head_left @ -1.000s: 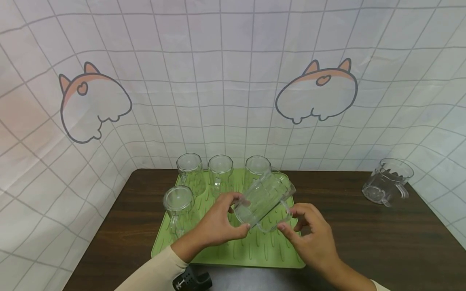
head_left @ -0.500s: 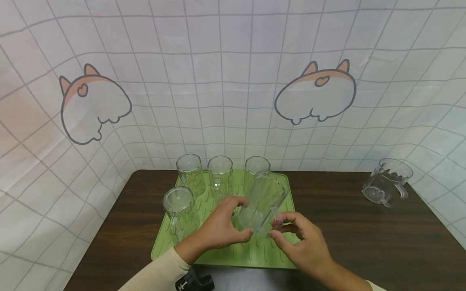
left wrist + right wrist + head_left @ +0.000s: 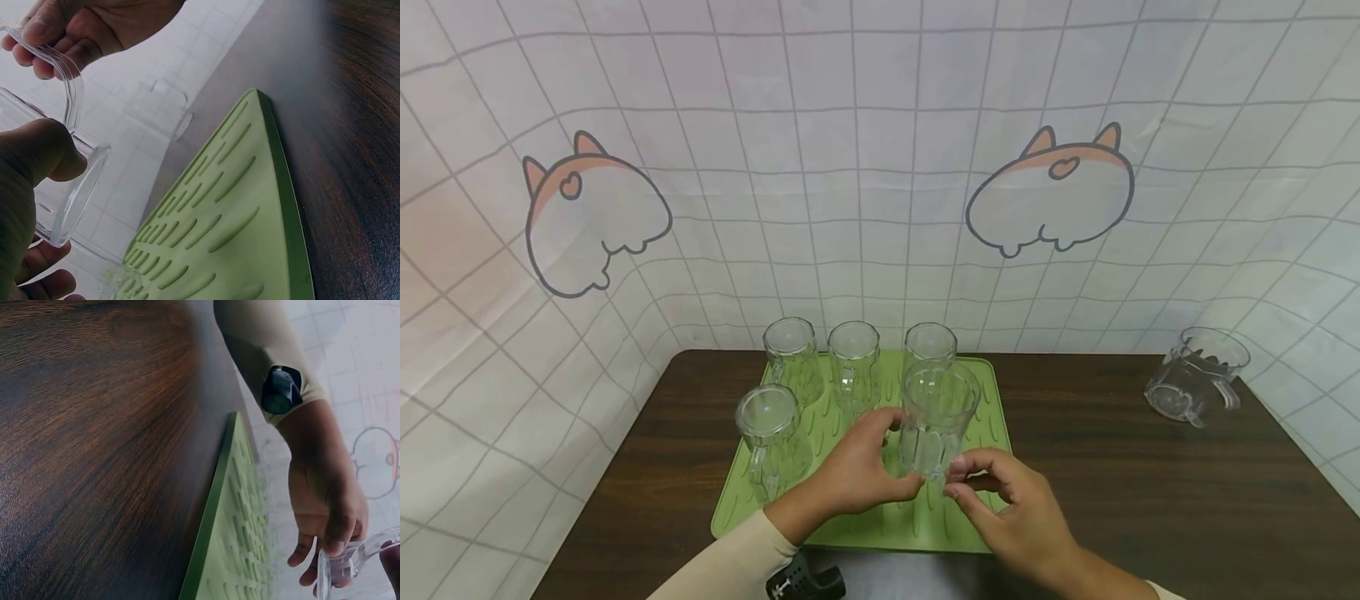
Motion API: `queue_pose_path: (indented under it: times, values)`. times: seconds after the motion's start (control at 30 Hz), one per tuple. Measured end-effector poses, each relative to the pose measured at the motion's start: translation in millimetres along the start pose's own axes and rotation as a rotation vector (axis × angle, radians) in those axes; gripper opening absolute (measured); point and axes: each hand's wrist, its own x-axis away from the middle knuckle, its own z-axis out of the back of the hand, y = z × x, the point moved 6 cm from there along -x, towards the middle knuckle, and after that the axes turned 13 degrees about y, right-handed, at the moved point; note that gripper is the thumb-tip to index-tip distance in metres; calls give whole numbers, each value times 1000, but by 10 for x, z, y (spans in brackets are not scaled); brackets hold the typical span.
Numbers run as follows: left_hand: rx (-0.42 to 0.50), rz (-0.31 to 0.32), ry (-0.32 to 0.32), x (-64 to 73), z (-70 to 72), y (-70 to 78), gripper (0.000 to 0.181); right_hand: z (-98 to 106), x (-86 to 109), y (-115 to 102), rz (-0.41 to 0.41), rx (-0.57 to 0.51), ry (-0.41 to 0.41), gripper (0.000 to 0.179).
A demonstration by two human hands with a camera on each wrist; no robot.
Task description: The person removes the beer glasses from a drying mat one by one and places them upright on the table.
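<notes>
A clear glass mug (image 3: 938, 408) is held above the green ridged mat (image 3: 880, 527), its wide rim up and its handle toward the person. My left hand (image 3: 859, 468) grips the mug low on its body, the thumb close to the base in the left wrist view. The fingertips and thumb of my right hand (image 3: 1018, 518) pinch the handle (image 3: 72, 94). Just behind the held mug stands another glass mug (image 3: 929, 342), partly hidden by it.
More glass mugs stand on the mat: one at back left (image 3: 792, 358), one at back middle (image 3: 853, 362), one at front left (image 3: 767, 417). A further mug (image 3: 1198, 375) stands on the dark wooden table (image 3: 1097, 433) at far right. A tile-patterned curtain (image 3: 880, 208) surrounds the table.
The held mug has turned from tilted, rim up and to the right, to nearly upright. My right hand has moved left and slightly toward the person with the handle; the left hand has hardly moved.
</notes>
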Motion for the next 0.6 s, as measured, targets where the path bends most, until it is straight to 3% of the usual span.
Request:
queue_pose_path:
  times: [0.23, 0.37, 0.47, 0.6]
  values:
    - [15, 5, 6, 0, -15, -3, 68, -25, 21, -22, 38, 41, -37, 28]
    - [12, -4, 8, 6, -23, 6, 69, -19, 34, -14, -5, 89, -51, 28]
    - [14, -21, 5, 12, -33, 10, 71, 1, 46, -7, -46, 122, -55, 16]
    - [12, -30, -3, 36, -30, 16, 72, 50, 63, -9, 7, 161, -33, 18]
